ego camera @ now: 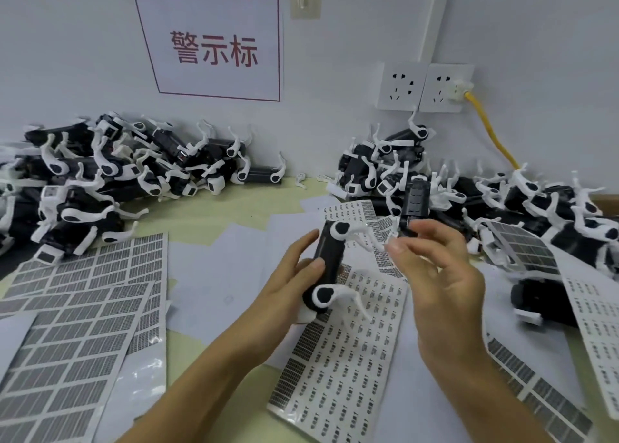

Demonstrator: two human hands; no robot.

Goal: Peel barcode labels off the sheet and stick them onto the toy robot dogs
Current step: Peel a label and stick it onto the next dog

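My left hand grips a black toy robot dog with white legs, held above the table, its legs pointing right. My right hand hovers just right of the dog, thumb and forefinger pinched together near the white legs; whether a label sits between the fingertips is too small to tell. Under both hands lies a sheet of small barcode labels, partly peeled along its left edge.
A heap of toy dogs fills the back left, another heap the back right. Large label sheets cover the left table, more sheets lie at right. Wall sockets hold a yellow cable.
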